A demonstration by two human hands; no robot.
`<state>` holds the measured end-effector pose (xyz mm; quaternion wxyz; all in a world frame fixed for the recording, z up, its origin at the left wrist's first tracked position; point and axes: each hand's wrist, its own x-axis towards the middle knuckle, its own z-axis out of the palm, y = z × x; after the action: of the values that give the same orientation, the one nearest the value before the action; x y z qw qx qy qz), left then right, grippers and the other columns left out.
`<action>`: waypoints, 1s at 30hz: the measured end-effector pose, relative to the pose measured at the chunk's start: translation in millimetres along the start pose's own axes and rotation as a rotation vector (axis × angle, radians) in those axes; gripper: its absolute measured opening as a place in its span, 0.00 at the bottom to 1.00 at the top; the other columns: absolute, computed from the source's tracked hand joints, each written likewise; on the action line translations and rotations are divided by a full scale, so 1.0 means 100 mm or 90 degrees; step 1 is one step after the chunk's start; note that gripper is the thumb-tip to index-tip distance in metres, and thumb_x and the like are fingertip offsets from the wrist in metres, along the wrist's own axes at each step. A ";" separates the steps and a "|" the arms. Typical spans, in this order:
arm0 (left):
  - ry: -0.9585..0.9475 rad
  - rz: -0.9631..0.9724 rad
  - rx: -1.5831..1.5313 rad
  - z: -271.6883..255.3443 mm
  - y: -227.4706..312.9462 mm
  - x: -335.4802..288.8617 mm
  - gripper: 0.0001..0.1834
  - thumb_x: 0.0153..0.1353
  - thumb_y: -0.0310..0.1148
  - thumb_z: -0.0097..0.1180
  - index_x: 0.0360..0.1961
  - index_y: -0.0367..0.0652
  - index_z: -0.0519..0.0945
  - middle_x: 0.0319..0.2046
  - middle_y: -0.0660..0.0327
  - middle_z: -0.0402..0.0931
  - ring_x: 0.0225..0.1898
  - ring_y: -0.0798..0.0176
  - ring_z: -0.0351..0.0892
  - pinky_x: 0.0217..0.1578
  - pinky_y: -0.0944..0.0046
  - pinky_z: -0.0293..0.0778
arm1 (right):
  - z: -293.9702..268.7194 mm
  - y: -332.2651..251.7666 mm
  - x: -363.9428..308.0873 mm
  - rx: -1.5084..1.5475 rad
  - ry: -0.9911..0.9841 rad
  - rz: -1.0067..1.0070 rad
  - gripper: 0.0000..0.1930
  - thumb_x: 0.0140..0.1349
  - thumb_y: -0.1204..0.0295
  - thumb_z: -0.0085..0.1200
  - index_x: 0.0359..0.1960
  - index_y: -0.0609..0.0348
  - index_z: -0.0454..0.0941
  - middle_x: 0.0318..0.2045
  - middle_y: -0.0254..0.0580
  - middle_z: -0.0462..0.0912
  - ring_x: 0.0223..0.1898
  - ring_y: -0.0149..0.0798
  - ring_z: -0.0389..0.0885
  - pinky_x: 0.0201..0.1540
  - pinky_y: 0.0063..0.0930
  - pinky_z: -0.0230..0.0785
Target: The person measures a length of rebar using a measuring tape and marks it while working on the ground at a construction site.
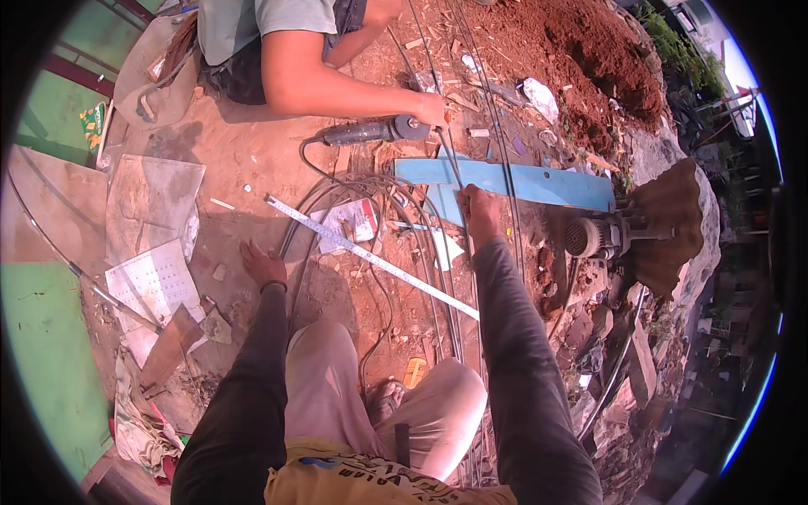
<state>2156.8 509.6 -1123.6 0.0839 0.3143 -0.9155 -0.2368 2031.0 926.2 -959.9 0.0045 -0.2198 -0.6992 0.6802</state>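
Rods [454, 160] ran fore-and-aft, the nearer right hand [478, 212] curled round them, while the left hand [263, 263], well leftward, had its fingers spread beside the coil [295, 225].

You are showing 1 left hand [266, 268] at 9 o'clock and 1 right hand [481, 215] at 2. You are facing 1 person [295, 63] at 11, 1 grinder [366, 132] at 12, 1 motor [587, 238] at 3 and 1 measuring tape [374, 258] spanning 10 to 4.

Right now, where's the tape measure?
In the head view, the tape measure slants across the middle, between the left hand and right forearm, just beyond the knees.
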 end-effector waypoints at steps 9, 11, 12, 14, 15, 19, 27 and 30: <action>0.084 0.031 0.275 0.28 -0.96 0.99 0.28 0.64 0.39 0.46 0.62 0.35 0.65 0.69 0.48 0.53 0.71 0.46 0.47 0.70 0.46 0.44 | 0.41 -0.26 0.71 -0.101 0.035 0.056 0.15 0.55 0.62 0.53 0.29 0.65 0.80 0.23 0.37 0.77 0.21 0.26 0.67 0.22 0.22 0.56; 0.135 0.044 0.276 0.39 -0.98 0.99 0.28 0.66 0.42 0.45 0.62 0.35 0.66 0.69 0.50 0.53 0.71 0.47 0.48 0.70 0.46 0.44 | 0.49 -0.32 0.86 -0.147 0.080 0.109 0.15 0.55 0.62 0.53 0.29 0.64 0.81 0.23 0.35 0.77 0.21 0.26 0.67 0.22 0.23 0.55; 0.159 0.048 0.287 0.38 -1.05 0.90 0.28 0.66 0.43 0.44 0.62 0.35 0.67 0.69 0.50 0.54 0.71 0.47 0.48 0.70 0.46 0.44 | 0.51 -0.28 0.88 -0.125 0.083 0.116 0.13 0.54 0.63 0.53 0.29 0.62 0.81 0.23 0.33 0.77 0.21 0.26 0.67 0.21 0.23 0.54; 0.186 0.054 0.246 0.41 -1.08 0.85 0.28 0.67 0.44 0.44 0.62 0.36 0.67 0.69 0.50 0.55 0.71 0.47 0.50 0.69 0.46 0.45 | 0.62 -0.28 0.95 -0.113 0.083 0.096 0.12 0.53 0.64 0.54 0.28 0.62 0.81 0.22 0.33 0.77 0.21 0.25 0.66 0.21 0.23 0.54; 0.208 0.072 0.215 0.45 -1.02 0.95 0.28 0.67 0.45 0.44 0.62 0.36 0.67 0.69 0.50 0.55 0.70 0.47 0.51 0.69 0.46 0.45 | 0.66 -0.35 1.00 -0.095 0.093 0.075 0.12 0.53 0.64 0.54 0.28 0.61 0.81 0.22 0.32 0.77 0.21 0.25 0.66 0.21 0.22 0.54; 0.247 0.115 0.249 0.42 -1.04 0.93 0.29 0.68 0.47 0.41 0.61 0.37 0.68 0.68 0.50 0.57 0.69 0.46 0.54 0.69 0.44 0.45 | 0.71 -0.18 1.17 -0.085 0.072 0.028 0.12 0.52 0.64 0.55 0.28 0.61 0.81 0.22 0.31 0.76 0.20 0.23 0.65 0.20 0.19 0.52; 0.208 0.104 0.283 0.41 -1.03 0.94 0.30 0.69 0.48 0.38 0.63 0.36 0.65 0.69 0.51 0.54 0.71 0.47 0.50 0.70 0.44 0.43 | 0.61 -0.14 1.14 -0.061 0.064 0.011 0.12 0.51 0.64 0.56 0.25 0.62 0.80 0.20 0.31 0.75 0.19 0.23 0.64 0.20 0.20 0.51; 0.179 0.090 0.277 0.41 -0.99 0.94 0.30 0.68 0.47 0.40 0.63 0.35 0.65 0.70 0.51 0.52 0.71 0.48 0.49 0.70 0.45 0.42 | 0.63 -0.24 1.00 -0.018 0.079 0.013 0.12 0.50 0.64 0.56 0.24 0.62 0.79 0.19 0.32 0.74 0.18 0.23 0.63 0.19 0.20 0.51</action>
<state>2122.8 399.0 -1207.4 0.1573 0.2901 -0.9438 0.0178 1913.9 898.6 -970.9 0.0380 -0.2687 -0.7047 0.6555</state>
